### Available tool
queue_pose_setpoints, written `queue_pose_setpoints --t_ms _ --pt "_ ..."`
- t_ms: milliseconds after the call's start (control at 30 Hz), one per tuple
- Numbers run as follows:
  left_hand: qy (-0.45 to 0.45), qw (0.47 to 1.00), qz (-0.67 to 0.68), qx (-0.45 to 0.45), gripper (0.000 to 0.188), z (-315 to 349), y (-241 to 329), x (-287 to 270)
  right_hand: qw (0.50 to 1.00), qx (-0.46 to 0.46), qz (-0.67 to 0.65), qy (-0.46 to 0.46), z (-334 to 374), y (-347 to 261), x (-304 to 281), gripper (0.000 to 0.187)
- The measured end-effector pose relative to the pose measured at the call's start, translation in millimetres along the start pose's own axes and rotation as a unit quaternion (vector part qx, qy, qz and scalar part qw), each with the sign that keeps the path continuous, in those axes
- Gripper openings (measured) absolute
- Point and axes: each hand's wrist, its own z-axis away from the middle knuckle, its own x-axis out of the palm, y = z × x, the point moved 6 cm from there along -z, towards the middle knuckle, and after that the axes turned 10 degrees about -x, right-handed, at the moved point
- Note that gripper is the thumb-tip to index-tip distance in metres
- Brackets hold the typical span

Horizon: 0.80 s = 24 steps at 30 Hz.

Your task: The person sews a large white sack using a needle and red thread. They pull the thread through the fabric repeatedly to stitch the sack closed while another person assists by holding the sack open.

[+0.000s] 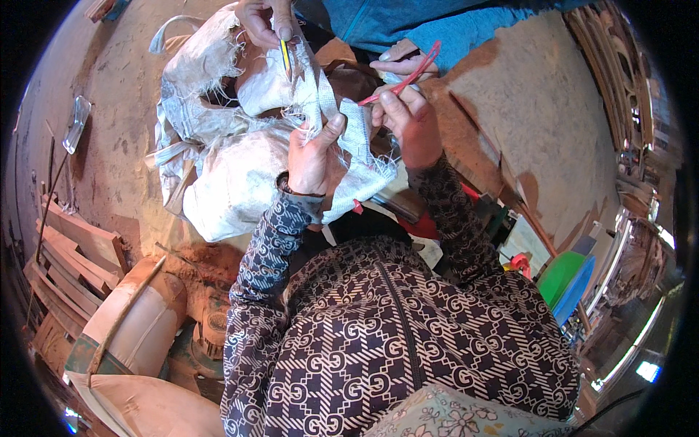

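A large, frayed white woven sack (240, 171) is bunched up in front of me. My left hand (312, 159) is closed on its frayed edge, beside a strap that hangs down. In my right hand (409, 120) a red cord (416, 71) is pinched between thumb and fingers, its loop rising up and to the right. A co-worker's hand (266, 20) at the top holds a thin yellow-and-dark pointed stick (285, 58) like a pencil over the sack. The co-worker's other hand (404, 60) is close to the cord, just beyond my right hand.
Opposite me is the co-worker's blue sleeve (451, 36). Wooden boards (76, 247) are stacked at the left, above a dusty machine (211, 324). More curved wood pieces (604, 58) line the far right. Green (564, 277) and blue round items (579, 291) stand at the right.
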Motion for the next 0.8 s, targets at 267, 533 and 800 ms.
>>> queue_pose_setpoints --t_ms 267,533,800 --pt "-0.005 1.000 -0.024 -0.008 0.017 -1.0 -1.6 0.0 0.977 -0.104 0.174 -0.070 -6.9 -10.4 5.5 0.012" --pt "-0.145 0.958 0.205 -0.137 0.046 -5.6 -34.6 -57.7 0.984 -0.086 0.147 -0.044 -3.7 1.9 7.6 0.016" --pt "-0.064 0.988 0.101 -0.096 0.026 -8.9 -35.8 -32.6 0.985 -0.046 0.162 -0.043 5.9 -1.8 11.5 0.019"
